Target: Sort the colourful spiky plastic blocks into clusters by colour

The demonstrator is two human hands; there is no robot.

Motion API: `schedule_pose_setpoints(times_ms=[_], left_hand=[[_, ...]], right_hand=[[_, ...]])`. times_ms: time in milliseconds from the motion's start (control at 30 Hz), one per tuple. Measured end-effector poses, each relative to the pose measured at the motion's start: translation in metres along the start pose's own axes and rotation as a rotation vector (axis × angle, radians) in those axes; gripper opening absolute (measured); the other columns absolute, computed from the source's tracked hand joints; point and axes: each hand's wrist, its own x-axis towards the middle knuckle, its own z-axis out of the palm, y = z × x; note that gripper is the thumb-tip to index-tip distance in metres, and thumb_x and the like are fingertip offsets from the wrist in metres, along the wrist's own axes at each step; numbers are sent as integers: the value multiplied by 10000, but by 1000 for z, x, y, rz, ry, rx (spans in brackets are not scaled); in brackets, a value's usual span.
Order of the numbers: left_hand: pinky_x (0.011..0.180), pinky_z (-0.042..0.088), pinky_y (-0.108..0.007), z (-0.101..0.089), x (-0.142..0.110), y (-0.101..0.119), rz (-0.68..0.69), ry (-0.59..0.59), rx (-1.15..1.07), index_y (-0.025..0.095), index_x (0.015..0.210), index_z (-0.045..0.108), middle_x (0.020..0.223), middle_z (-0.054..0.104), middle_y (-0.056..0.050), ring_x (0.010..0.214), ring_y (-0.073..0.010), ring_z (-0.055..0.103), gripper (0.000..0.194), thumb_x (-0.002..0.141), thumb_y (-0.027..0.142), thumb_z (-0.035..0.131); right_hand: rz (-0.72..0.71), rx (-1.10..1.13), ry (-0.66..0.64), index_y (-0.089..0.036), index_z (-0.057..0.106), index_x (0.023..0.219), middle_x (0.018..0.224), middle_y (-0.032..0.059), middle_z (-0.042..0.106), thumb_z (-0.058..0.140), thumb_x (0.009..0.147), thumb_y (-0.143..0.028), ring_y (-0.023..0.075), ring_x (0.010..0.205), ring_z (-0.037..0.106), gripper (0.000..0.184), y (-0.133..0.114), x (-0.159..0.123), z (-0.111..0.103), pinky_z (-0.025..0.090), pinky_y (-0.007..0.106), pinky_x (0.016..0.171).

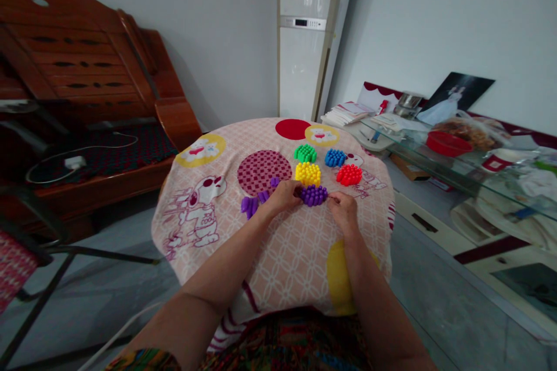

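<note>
Between my two hands stands a tight cluster of small round-topped purple pieces (314, 196) on the cloth-covered table. My left hand (287, 195) is at its left edge, fingers curled in and partly hidden. At the right edge, the thumb and fingertips of my right hand (343, 206) are pinched together close against the cluster. Whatever either hand grips is too small to make out. Loose purple pieces (249, 206) lie left of my left hand. Just behind the purple cluster is a yellow cluster (308, 174), with green (305, 153), blue (335, 157) and red (349, 174) clusters around it.
A patterned tablecloth (278, 261) covers the round table. To the right stands a glass-topped cabinet (478, 174) with papers, a red bowl (448, 144) and bags. A wooden bench (82, 75) is on the left, and a tall white appliance (302, 69) is behind the table.
</note>
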Motion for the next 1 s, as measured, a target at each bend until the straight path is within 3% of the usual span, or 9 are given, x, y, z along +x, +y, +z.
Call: schedule_pose_setpoints(times_ms=[100,267,400,500,667,900,1000], left_hand=[[679,486,-214,-12,-3,0,-18,12,2,140,1004,717,864,724,-21,740,-142,652,361,652,104,644],[692,473,-233,-68,-22,-11,-165,124,134,149,943,719,852,729,-32,769,-162,655,252,712,180,622],[675,439,-250,-95,-39,-25,-226,-79,339,175,925,719,880,730,-39,815,-204,651,274,669,274,712],[697,438,-252,-91,-42,-28,-221,-181,426,187,935,716,959,735,-56,880,-227,652,327,615,248,744],[688,448,-260,-78,-38,-16,-219,-130,492,172,868,727,888,736,-88,812,-230,661,217,667,180,647],[736,471,-256,-71,-31,-12,-275,18,496,176,866,759,927,750,-103,852,-223,677,236,735,117,571],[719,465,-240,-73,-32,-15,-248,-34,461,187,826,763,852,747,-76,803,-199,669,199,751,146,584]], right_hand=[[-26,8,4,-189,744,769,674,44,689,501,736,-347,191,626,582,291,0,-1,0,397,290,599],[-14,-3,6,-185,743,771,671,46,683,488,743,-353,192,631,588,307,-1,-1,0,394,292,602],[3,-18,0,-184,748,778,670,39,686,496,730,-338,186,620,577,299,-2,0,0,398,288,601],[20,-27,0,-181,753,790,668,37,687,499,732,-329,183,611,571,299,-2,0,0,398,284,593],[5,-25,-8,-183,756,799,699,46,701,506,730,-323,190,641,590,295,-1,0,-1,412,286,618],[19,1,-14,-199,752,789,688,33,704,504,738,-335,183,622,575,288,-2,0,-2,410,278,606],[21,5,-18,-197,749,771,675,33,696,506,736,-332,180,614,567,280,-5,-1,-3,403,277,597]])
